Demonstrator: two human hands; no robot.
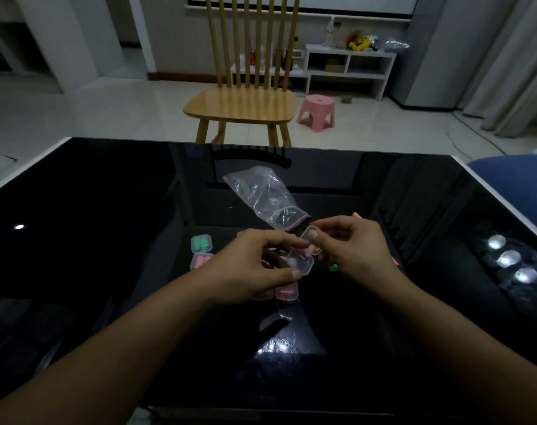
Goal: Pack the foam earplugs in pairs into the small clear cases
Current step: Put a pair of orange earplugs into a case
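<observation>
Over the black glass table (107, 240), my left hand (249, 268) holds a small clear case (301, 265) with pale earplugs inside. My right hand (350, 246) pinches the case's open lid (310, 234) between thumb and fingers. A shut case with green earplugs (201, 243) lies to the left, and a case with pink earplugs (199, 261) lies just below it. Another case with pink earplugs (287, 291) lies under my left hand. Loose earplugs show partly around my right hand: a pink one (356, 215) and a green one (333, 267).
A crumpled clear plastic bag (267, 197) lies on the table beyond my hands. A wooden chair (245, 102) stands at the table's far edge, with a pink stool (318, 111) behind it. A blue seat (512, 170) is at the right.
</observation>
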